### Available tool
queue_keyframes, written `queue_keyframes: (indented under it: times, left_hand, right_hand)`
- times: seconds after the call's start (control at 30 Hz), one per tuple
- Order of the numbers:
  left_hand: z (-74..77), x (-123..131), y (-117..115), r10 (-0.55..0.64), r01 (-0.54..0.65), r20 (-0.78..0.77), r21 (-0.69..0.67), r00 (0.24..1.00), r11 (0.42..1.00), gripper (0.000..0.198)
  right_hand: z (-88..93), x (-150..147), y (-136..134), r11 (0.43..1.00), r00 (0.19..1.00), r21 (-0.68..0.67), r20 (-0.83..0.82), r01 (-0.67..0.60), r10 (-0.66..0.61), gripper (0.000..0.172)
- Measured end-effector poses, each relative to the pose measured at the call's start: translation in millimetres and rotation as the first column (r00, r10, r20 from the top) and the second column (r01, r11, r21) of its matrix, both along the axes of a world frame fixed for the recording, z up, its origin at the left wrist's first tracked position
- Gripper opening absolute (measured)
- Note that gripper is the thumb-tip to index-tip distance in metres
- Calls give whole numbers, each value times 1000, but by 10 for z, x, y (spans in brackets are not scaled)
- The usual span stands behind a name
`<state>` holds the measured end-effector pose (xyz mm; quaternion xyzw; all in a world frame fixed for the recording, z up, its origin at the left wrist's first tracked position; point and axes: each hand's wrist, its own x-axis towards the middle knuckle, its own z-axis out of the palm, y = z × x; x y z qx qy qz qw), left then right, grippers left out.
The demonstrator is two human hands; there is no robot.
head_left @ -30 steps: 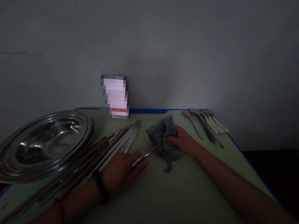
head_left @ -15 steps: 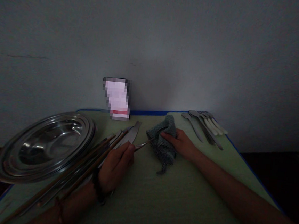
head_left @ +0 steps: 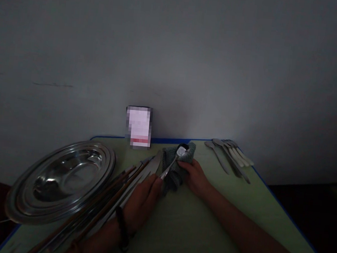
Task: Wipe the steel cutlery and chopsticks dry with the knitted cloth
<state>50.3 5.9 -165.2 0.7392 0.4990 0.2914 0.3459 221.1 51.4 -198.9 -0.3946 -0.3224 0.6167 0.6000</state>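
My left hand [head_left: 144, 197] is closed round the handle of a metal spoon [head_left: 169, 168], whose bowl points up and away from me. Behind the bowl, a grey-green cloth [head_left: 168, 156] hangs bunched in my right hand [head_left: 196, 178]; the thumb lies along the cloth near the spoon. Spoon and cloth overlap in view, just above the table. Under and beside my left forearm lie wooden chopsticks [head_left: 115, 190] and several metal utensils, among them a broad blade [head_left: 155, 162] that my left hand partly covers.
Stacked steel basins [head_left: 108, 168] stand at the left of the pale green table [head_left: 183, 230]. Several spoons and white-handled forks [head_left: 239, 156] lie at the far right. A phone [head_left: 139, 126], its screen blurred, leans against the wall [head_left: 220, 68].
The spoon's bowl, covered by the cloth before, now shows in front of it. My left hand has come nearer the cloth. The whole view has shifted slightly.
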Motion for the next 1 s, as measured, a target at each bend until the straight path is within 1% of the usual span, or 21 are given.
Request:
queue_keyframes:
  times: [0.1,0.17,0.23,0.33,0.43,0.5,0.57,0.67,0.77,0.9,1.0]
  left_hand:
    - [-18,-19,-6,-34,34,-21,16,999,999,32]
    - [-30,-27,-11,-37,38,-43,14,998,999,32]
    - [-41,-28,-13,-35,36,-67,20,997,999,31]
    - [-43,-16,-12,-70,73,-112,19,991,997,32]
    - [-21,3,-6,-133,135,-184,-5,974,991,33]
    - [1,11,-2,-144,147,-208,-3,968,989,32]
    - [20,9,1,-138,144,-189,18,972,989,32]
    - [31,-8,1,-150,157,-118,48,982,986,32]
    - [18,-29,-7,-178,182,-75,47,981,982,32]
    - [-3,-33,-9,-188,192,-104,39,977,981,34]
    - [-9,-23,-4,-193,199,-145,26,970,980,33]
  right_hand:
    - [75,5,-20,997,987,-45,-148,-66,59,19]
    - [134,7,-32,990,973,-41,-195,-136,125,13]
    - [174,2,-34,983,963,-57,-216,-174,158,9]
    - [175,-14,-21,984,966,-75,-216,-159,139,8]
    - [132,-23,1,995,978,-80,-204,-63,46,12]
    - [108,-13,20,995,976,-94,-219,-36,15,15]
    - [101,12,41,989,964,-122,-259,-86,52,14]
    - [120,65,69,974,944,-143,-304,-178,128,14]
    - [155,107,77,977,946,-121,-294,-176,134,19]
    - [193,116,63,976,949,-99,-271,-194,161,25]
    - [189,95,51,966,939,-107,-285,-233,195,21]
